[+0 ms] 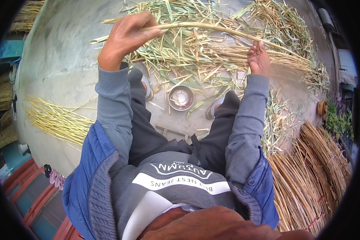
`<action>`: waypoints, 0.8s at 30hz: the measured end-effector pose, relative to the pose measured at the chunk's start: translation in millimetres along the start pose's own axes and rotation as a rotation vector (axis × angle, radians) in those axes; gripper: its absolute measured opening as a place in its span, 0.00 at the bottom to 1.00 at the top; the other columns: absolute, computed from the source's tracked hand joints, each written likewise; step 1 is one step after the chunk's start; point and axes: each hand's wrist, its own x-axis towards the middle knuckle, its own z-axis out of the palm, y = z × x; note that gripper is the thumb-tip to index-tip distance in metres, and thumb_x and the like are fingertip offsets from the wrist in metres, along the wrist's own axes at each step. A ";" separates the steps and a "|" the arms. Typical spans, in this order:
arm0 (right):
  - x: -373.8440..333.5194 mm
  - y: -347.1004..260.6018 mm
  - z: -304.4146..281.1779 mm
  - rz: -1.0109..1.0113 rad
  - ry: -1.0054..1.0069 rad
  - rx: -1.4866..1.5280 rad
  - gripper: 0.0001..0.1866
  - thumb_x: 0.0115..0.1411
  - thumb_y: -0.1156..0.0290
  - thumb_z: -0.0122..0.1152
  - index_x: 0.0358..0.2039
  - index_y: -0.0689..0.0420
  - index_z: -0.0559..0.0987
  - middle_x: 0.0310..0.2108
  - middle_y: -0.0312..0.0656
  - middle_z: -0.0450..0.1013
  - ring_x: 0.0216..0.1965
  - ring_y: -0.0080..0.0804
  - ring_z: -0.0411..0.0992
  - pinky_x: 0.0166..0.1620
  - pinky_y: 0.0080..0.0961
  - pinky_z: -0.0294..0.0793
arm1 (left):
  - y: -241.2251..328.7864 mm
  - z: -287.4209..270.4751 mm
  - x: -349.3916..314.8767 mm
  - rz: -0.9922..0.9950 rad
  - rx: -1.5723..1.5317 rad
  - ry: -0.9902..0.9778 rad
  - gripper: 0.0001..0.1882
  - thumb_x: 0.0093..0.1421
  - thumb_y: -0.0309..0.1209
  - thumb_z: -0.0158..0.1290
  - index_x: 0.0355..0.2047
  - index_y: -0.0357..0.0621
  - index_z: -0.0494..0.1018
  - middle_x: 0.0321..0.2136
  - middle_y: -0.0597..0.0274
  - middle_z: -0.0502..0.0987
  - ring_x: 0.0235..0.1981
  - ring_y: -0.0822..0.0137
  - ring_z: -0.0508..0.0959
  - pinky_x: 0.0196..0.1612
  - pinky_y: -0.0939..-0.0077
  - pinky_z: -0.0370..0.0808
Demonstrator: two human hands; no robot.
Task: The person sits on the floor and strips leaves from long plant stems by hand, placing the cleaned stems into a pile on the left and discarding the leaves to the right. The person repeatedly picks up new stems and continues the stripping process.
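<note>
A long, pale reed stalk [204, 26] stretches across the far part of the view, bowed slightly upward in its middle. My left hand [126, 37] is closed around it near its left end, which sticks out past the hand. Farther right, my right hand [259, 59] pinches the same stalk between its fingertips. The stalk's thin end runs on beyond that hand toward the right. Beneath it lies a wide heap of loose stalks and stripped green leaves [184, 52]. A small round metal bowl [171, 103] stands on the floor between my feet.
Peeled yellow-green stalks [60, 120] lie to my left. At the lower right rests a large bundle of brown reeds [308, 172], with a potted plant [338, 116] beyond it. A small wooden frame [172, 131] lies between my legs. Red window frames [28, 188] stand at the lower left.
</note>
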 end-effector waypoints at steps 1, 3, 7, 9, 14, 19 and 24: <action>0.3 2.1 4.4 0.035 -0.026 0.006 0.11 0.66 0.65 0.67 0.42 0.57 0.78 0.34 0.38 0.79 0.34 0.23 0.77 0.29 0.19 0.76 | 3.3 1.4 0.1 -0.025 0.071 0.014 0.11 0.59 0.36 0.64 0.32 0.40 0.78 0.17 0.60 0.73 0.19 0.68 0.72 0.25 0.69 0.65; 0.9 7.4 11.4 0.066 -0.041 -0.029 0.08 0.66 0.68 0.66 0.40 0.56 0.78 0.32 0.37 0.79 0.30 0.22 0.74 0.29 0.19 0.75 | 7.7 11.8 3.3 0.192 0.056 0.073 0.12 0.58 0.36 0.64 0.32 0.40 0.78 0.18 0.58 0.73 0.20 0.63 0.72 0.25 0.67 0.66; 2.3 14.1 18.9 0.161 -0.131 -0.005 0.09 0.66 0.66 0.66 0.39 0.57 0.78 0.31 0.40 0.78 0.29 0.26 0.75 0.29 0.21 0.75 | 7.6 29.9 8.4 0.219 0.160 0.044 0.13 0.57 0.37 0.64 0.33 0.41 0.77 0.20 0.53 0.75 0.23 0.54 0.74 0.27 0.60 0.67; 0.0 16.4 25.1 0.154 -0.076 -0.037 0.09 0.66 0.66 0.66 0.38 0.57 0.78 0.31 0.40 0.78 0.29 0.26 0.75 0.30 0.21 0.75 | 8.5 31.7 9.1 0.164 0.158 0.007 0.13 0.57 0.38 0.64 0.33 0.42 0.77 0.21 0.54 0.76 0.24 0.55 0.75 0.28 0.60 0.67; -33.3 45.9 62.5 0.106 -0.210 -0.273 0.11 0.65 0.66 0.68 0.39 0.59 0.79 0.32 0.41 0.80 0.30 0.26 0.78 0.31 0.18 0.78 | 28.1 61.3 17.5 0.370 0.376 0.223 0.15 0.57 0.43 0.65 0.34 0.46 0.78 0.25 0.59 0.80 0.27 0.58 0.78 0.34 0.64 0.68; -57.2 61.1 86.4 0.187 -0.289 -0.195 0.12 0.63 0.68 0.69 0.41 0.60 0.79 0.36 0.43 0.80 0.37 0.29 0.79 0.35 0.18 0.80 | 19.8 86.3 28.8 0.422 0.371 0.268 0.11 0.58 0.42 0.64 0.32 0.49 0.81 0.22 0.65 0.80 0.24 0.62 0.78 0.33 0.66 0.66; -26.5 32.7 63.4 0.106 -0.095 -0.059 0.10 0.64 0.70 0.69 0.42 0.60 0.79 0.38 0.41 0.80 0.39 0.31 0.80 0.32 0.18 0.80 | 7.3 64.7 23.8 0.488 0.208 0.409 0.05 0.57 0.36 0.66 0.30 0.50 0.83 0.22 0.66 0.81 0.23 0.65 0.78 0.33 0.69 0.66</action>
